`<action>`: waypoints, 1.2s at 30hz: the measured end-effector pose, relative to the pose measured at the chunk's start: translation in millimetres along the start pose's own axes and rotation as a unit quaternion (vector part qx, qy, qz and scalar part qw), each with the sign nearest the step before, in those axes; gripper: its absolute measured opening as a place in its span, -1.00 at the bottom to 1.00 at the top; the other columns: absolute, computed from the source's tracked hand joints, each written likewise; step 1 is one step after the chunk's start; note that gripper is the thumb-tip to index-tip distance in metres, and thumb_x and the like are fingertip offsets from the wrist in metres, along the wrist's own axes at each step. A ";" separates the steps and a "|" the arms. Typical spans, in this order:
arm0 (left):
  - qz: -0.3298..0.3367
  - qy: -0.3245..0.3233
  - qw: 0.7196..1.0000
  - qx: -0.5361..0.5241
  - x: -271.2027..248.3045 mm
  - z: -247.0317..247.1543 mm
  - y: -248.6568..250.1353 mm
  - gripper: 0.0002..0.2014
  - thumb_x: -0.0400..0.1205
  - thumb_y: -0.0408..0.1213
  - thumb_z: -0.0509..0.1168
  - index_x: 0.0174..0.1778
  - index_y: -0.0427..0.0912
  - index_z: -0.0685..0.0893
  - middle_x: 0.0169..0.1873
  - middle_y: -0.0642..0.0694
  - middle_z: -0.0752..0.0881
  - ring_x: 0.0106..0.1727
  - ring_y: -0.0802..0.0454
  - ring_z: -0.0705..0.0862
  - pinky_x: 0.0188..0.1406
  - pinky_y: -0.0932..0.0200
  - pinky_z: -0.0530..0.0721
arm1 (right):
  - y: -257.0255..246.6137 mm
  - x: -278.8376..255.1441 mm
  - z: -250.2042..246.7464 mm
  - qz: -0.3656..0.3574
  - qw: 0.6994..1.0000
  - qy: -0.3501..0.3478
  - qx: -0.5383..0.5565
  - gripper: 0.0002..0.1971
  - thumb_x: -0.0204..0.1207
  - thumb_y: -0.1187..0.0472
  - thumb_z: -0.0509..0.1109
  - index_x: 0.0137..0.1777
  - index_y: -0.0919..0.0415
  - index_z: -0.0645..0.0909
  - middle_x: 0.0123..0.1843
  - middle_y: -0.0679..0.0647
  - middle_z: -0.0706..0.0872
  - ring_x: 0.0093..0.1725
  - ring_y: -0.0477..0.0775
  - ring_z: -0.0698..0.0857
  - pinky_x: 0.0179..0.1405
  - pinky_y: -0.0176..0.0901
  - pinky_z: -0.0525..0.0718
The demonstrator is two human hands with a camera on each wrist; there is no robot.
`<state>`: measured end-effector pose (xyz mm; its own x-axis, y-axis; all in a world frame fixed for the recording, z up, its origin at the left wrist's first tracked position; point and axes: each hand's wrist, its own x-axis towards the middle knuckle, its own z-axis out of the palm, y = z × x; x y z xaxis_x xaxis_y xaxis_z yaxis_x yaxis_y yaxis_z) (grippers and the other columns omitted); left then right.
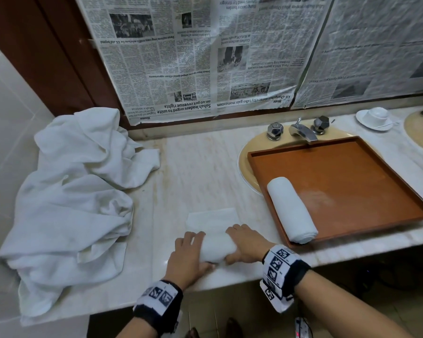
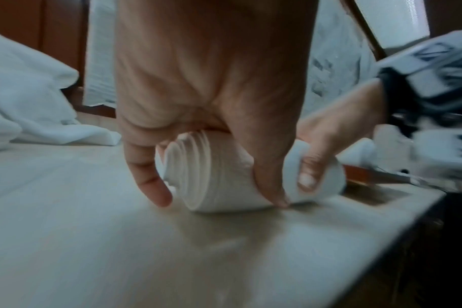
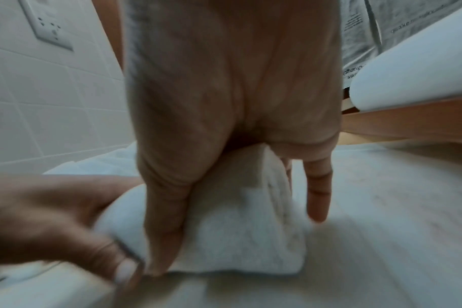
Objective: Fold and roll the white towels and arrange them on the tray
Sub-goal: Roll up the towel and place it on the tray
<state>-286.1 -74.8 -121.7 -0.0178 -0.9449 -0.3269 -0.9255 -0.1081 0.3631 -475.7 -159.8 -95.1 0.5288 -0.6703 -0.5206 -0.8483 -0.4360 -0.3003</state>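
Observation:
A partly rolled white towel (image 1: 216,247) lies on the marble counter (image 1: 205,172) near its front edge, its flat unrolled end (image 1: 213,219) stretching away from me. My left hand (image 1: 188,254) grips the roll's left end, fingers over the top and thumb behind; the left wrist view shows the spiral end of the towel (image 2: 198,170). My right hand (image 1: 246,245) grips the right end of the towel (image 3: 237,235). A finished towel roll (image 1: 291,208) lies along the left side of the brown wooden tray (image 1: 366,172).
A heap of loose white towels (image 1: 71,196) fills the counter's left part. The tray sits over a beige sink (image 1: 247,167) with a chrome faucet (image 1: 302,130). A white cup and saucer (image 1: 375,118) stand at the back right. Newspaper (image 1: 193,57) covers the wall.

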 end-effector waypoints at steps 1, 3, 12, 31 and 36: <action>-0.010 -0.033 0.999 -0.019 8.3 -5.6 -2.9 -0.17 0.52 0.22 0.41 0.65 0.06 0.22 0.49 -0.04 0.32 0.41 -0.11 0.35 0.30 0.00 0.56 | -1.0 -4.8 6.8 -0.005 0.999 0.045 -0.025 -0.25 0.43 -0.21 0.45 0.52 0.13 0.33 0.42 0.09 0.45 0.37 0.20 0.44 0.29 0.13 0.48; -0.024 -0.098 0.994 -0.039 27.2 -19.9 -8.2 -0.18 0.47 0.23 0.46 0.60 0.07 0.31 0.44 -0.09 0.40 0.38 -0.15 0.42 0.39 -0.07 0.50 | -2.9 -10.6 25.2 -0.031 0.984 0.147 -0.094 -0.27 0.45 -0.23 0.33 0.55 0.13 0.35 0.45 0.10 0.46 0.36 0.24 0.51 0.24 0.15 0.54; 0.071 0.064 0.988 -0.119 9.3 -9.7 -7.4 -0.15 0.47 0.13 0.51 0.64 0.13 0.25 0.61 0.06 0.07 0.53 -0.08 0.19 0.48 0.01 0.40 | 11.5 9.8 -4.5 -0.066 0.991 0.039 0.108 -0.37 0.50 -0.37 0.34 0.34 0.12 0.53 0.29 0.09 0.60 0.27 0.14 0.56 0.24 0.01 0.52; 0.037 -0.004 0.999 -0.007 46.1 -31.2 -7.3 0.01 0.37 0.09 0.58 0.66 0.26 0.13 0.57 0.09 0.09 0.49 -0.11 0.25 0.29 -0.15 0.61 | 2.4 33.8 -4.2 -0.033 0.988 0.122 -0.090 -0.19 0.48 -0.21 0.38 0.62 0.18 0.23 0.47 0.12 0.41 0.42 0.23 0.42 0.26 0.16 0.42; -0.009 -0.017 1.000 -0.024 57.8 -33.4 -6.5 -0.09 0.36 0.19 0.55 0.60 0.32 0.23 0.49 0.10 0.27 0.40 -0.08 0.34 0.17 -0.12 0.64 | 12.9 50.9 -32.2 -0.032 0.999 0.008 0.028 -0.10 0.38 -0.21 0.52 0.65 0.05 0.22 0.51 0.05 0.32 0.49 0.16 0.28 0.39 0.17 0.37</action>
<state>-268.4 -139.0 -113.8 -0.0154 -0.9318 -0.3627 -0.9063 -0.1402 0.3986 -458.9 -218.9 -99.7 0.5819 -0.6514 -0.4869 -0.8128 -0.4445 -0.3766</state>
